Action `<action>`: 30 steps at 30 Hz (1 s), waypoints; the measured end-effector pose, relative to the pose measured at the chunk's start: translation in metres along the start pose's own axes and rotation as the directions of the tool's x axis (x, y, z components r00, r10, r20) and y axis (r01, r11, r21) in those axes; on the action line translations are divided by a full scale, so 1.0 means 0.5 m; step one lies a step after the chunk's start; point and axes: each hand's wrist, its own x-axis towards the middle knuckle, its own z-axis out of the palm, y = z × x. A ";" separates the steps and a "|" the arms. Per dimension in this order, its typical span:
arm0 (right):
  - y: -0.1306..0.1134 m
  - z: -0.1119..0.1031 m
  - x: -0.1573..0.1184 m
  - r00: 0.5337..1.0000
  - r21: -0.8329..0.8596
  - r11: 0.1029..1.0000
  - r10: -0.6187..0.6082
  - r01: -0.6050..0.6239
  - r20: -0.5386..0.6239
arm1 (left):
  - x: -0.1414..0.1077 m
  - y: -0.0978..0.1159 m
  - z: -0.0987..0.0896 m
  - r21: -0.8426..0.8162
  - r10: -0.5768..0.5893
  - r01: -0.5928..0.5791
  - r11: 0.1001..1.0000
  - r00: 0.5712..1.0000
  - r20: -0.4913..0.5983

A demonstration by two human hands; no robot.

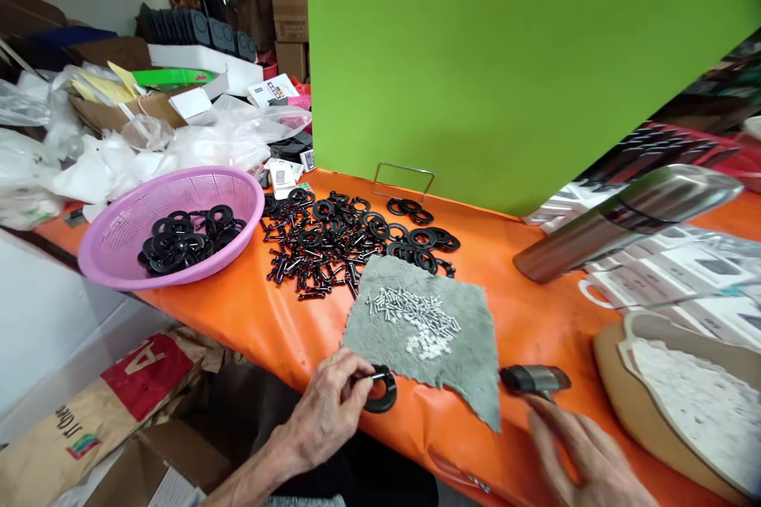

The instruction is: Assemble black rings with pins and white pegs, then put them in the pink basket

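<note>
The left hand (324,412) pinches a black ring (380,390) flat against the orange table (523,317), just off the grey cloth's (464,356) near left corner. The right hand (586,455), blurred with fingers loosely spread, touches a small dark tool (533,379) lying crosswise right of the cloth.

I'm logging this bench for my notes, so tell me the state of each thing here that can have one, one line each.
Left hand: pinching a black ring at the table edge.
Right hand: blurred, at a small dark tool; grip unclear.
Pink basket: upright, partly filled with black rings.
Grey cloth: spread flat, bearing a heap of silver screws.
Loose black parts: scattered on the orange table.
Steel flask: lying on its side.
</note>
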 end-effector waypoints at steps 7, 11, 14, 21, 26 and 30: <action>-0.091 0.102 0.137 0.997 0.087 0.996 -0.009 0.002 0.080 | 0.005 -0.001 -0.035 -0.345 -0.144 0.173 0.922 0.984 0.108; -0.096 0.125 0.144 0.994 0.124 0.992 -0.035 0.023 0.099 | 0.008 -0.004 -0.039 -0.361 -0.153 0.169 0.917 0.985 0.074; -0.088 0.117 0.137 0.997 0.117 0.993 -0.017 0.009 0.073 | 0.010 -0.005 -0.039 -0.350 -0.154 0.169 0.921 0.985 0.071; -0.068 0.114 0.155 0.993 0.009 1.000 -0.005 0.004 0.114 | 0.013 -0.006 -0.033 -0.327 -0.146 0.161 0.931 0.987 0.069; -0.096 0.112 0.182 0.978 -0.085 0.996 0.001 0.017 0.209 | 0.012 0.013 -0.034 -0.220 -0.097 0.091 0.971 0.995 -0.016; -0.104 0.104 0.196 0.968 -0.151 0.989 0.036 0.002 0.248 | 0.009 0.017 -0.036 -0.272 -0.117 0.106 0.956 0.993 -0.024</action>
